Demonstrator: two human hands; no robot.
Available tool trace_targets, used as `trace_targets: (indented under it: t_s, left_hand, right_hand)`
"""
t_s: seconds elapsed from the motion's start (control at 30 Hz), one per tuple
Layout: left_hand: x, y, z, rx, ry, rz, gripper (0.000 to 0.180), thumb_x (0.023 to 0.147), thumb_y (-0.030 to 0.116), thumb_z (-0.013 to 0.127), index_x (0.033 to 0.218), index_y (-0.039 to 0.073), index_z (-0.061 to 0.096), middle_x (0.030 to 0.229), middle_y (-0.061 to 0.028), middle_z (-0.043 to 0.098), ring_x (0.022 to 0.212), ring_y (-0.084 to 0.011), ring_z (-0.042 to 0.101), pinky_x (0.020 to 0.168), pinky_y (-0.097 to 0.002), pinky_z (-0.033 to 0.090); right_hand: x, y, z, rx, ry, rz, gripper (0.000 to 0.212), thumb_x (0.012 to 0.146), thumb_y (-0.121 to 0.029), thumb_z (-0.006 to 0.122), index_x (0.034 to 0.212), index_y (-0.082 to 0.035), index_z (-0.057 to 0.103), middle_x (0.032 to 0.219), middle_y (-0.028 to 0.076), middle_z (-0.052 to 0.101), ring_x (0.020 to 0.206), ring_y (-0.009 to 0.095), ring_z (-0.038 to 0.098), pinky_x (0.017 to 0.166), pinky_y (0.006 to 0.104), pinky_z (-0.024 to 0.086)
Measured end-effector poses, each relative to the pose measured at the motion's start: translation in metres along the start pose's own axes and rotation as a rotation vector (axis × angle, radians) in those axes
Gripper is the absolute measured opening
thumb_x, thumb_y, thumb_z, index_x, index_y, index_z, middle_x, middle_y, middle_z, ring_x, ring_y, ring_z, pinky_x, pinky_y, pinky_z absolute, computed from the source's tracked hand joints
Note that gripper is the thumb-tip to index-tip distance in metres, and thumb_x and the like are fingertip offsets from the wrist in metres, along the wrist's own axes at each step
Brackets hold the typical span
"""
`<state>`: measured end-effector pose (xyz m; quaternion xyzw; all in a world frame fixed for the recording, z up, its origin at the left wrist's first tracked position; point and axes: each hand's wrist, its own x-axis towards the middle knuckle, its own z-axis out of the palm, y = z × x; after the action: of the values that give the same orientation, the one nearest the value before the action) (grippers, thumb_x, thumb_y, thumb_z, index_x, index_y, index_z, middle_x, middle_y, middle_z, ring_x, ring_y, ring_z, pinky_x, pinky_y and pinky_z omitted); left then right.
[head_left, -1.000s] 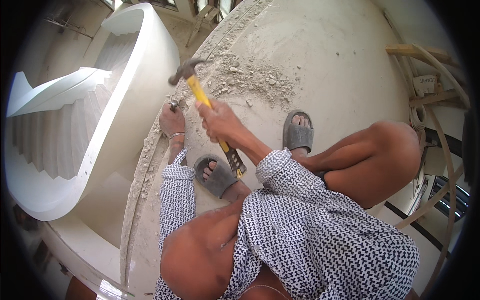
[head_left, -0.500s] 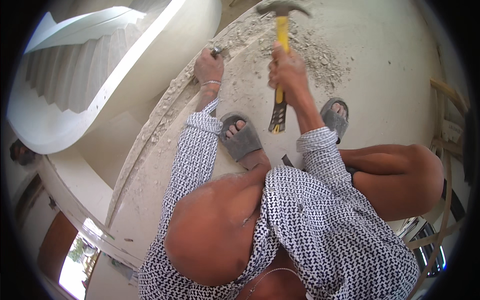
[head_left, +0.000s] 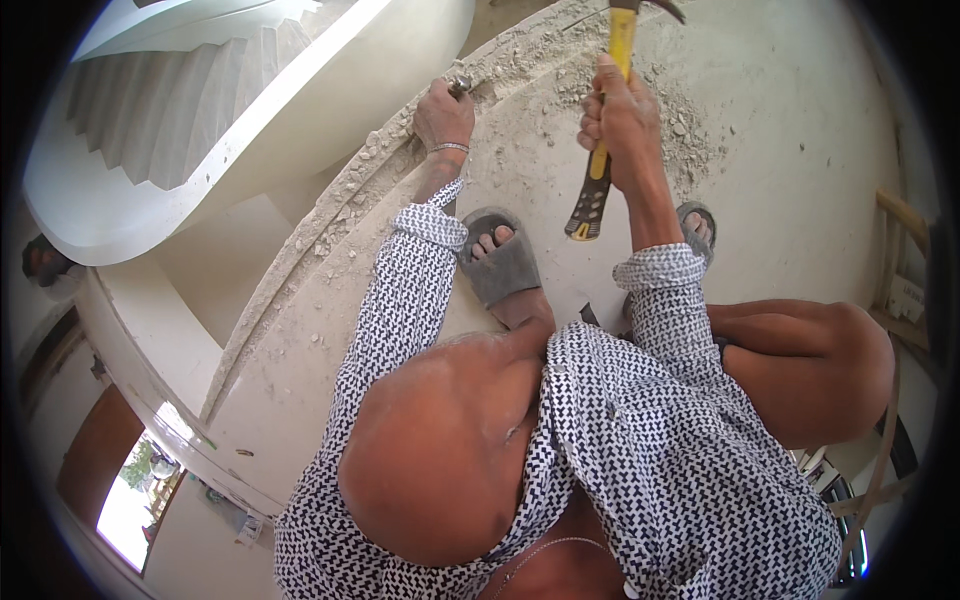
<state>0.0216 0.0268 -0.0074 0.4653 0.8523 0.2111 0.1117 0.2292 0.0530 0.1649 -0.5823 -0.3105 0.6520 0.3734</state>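
My left hand (head_left: 444, 117) is closed around a metal chisel (head_left: 460, 87) at the broken edge of the floor; only the chisel's shiny butt end shows, and its tip is hidden. In my right hand (head_left: 626, 125) is a claw hammer, gripped round its yellow and black handle (head_left: 596, 185). The hammer is raised to the right of the chisel and apart from it, its head partly cut off by the top of the view. A rough groove (head_left: 520, 75) with grey rubble runs along the curved edge beside my left hand.
Crumbled debris (head_left: 690, 130) lies on the floor beyond my right hand. My sandalled left foot (head_left: 503, 255) and right foot (head_left: 697, 228) rest close by. Past the broken edge, the floor drops toward a curved white staircase (head_left: 185, 110). Timber pieces (head_left: 900, 220) stand at the right.
The hammer and my right hand have shifted up and to the right, away from the chisel. My left hand keeps its grip. The whole view has shifted slightly.
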Motion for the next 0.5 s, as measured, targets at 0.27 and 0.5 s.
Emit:
trace_targets:
  t_s: [0.27,0.5]
  left_hand:
    - [-0.007,0.027,-0.034,-0.381,0.21,0.031,0.025,0.091,0.02,0.064,0.075,0.002,0.055,0.067,-0.0225,0.062,0.065,-0.0424,0.065,0.057,-0.0507,0.047]
    - [-0.032,0.088,-0.062,-0.804,-0.037,-0.067,0.04,0.099,0.024,0.061,0.069,-0.001,0.053,0.058,-0.0057,0.049,0.056,-0.0131,0.045,0.055,-0.0358,0.039]
  right_hand:
    - [0.007,0.024,-0.081,-0.654,0.351,-0.176,0.035,0.097,-0.034,0.064,0.101,0.0,0.071,0.064,0.004,0.061,0.057,0.011,0.057,0.056,0.0332,0.048]
    - [-0.005,0.068,-0.1,-0.965,0.462,-0.086,0.037,0.085,-0.029,0.073,0.11,-0.002,0.074,0.089,0.021,0.073,0.084,0.036,0.072,0.078,0.0457,0.053]
